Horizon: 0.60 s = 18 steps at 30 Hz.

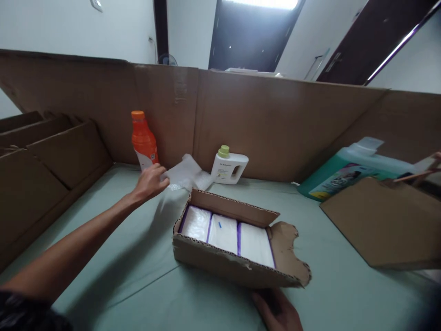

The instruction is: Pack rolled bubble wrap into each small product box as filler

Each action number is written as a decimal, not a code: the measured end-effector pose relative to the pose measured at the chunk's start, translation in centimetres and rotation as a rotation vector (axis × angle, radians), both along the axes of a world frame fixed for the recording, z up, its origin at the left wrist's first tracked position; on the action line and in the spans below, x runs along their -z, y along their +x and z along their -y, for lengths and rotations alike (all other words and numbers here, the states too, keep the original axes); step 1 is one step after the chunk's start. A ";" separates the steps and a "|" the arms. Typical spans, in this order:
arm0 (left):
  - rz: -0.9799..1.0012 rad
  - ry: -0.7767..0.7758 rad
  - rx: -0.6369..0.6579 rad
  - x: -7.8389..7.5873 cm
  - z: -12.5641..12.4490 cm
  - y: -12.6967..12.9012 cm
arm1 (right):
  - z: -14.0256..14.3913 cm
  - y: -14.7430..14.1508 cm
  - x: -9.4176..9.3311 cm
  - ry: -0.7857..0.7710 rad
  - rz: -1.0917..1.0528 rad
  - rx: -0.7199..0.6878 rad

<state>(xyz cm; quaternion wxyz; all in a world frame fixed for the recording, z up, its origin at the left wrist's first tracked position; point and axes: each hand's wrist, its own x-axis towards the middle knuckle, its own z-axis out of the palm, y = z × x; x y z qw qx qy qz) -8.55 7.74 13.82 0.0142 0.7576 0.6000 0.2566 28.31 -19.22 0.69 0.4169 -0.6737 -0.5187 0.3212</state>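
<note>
My left hand (pixel 150 184) is closed on the edge of a crumpled, translucent sheet of bubble wrap (pixel 186 172), just in front of an orange bottle (pixel 144 140). In the middle sits an open cardboard box (pixel 220 262), its near side torn along the top and its right flap ragged. Three white plastic-wrapped packs with purple edges (pixel 223 232) lie in a row inside it. My right hand (pixel 279 312) is at the bottom edge of the view, gripping the box low on its near side; its fingertips are partly hidden under the box.
A white bottle with a green cap (pixel 229 165) stands against the cardboard wall (pixel 262 124). To the right, a large jug of green liquid (pixel 344 165) leans behind a brown cardboard piece (pixel 382 225). Cardboard compartments (pixel 44 161) line the left side. A pale green cloth (pixel 144 294) covers the surface.
</note>
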 end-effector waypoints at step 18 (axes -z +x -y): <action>0.914 -0.578 0.190 -0.5 26.4 -0.7 | 6.9 -9.7 -4.0 0.455 0.395 -0.174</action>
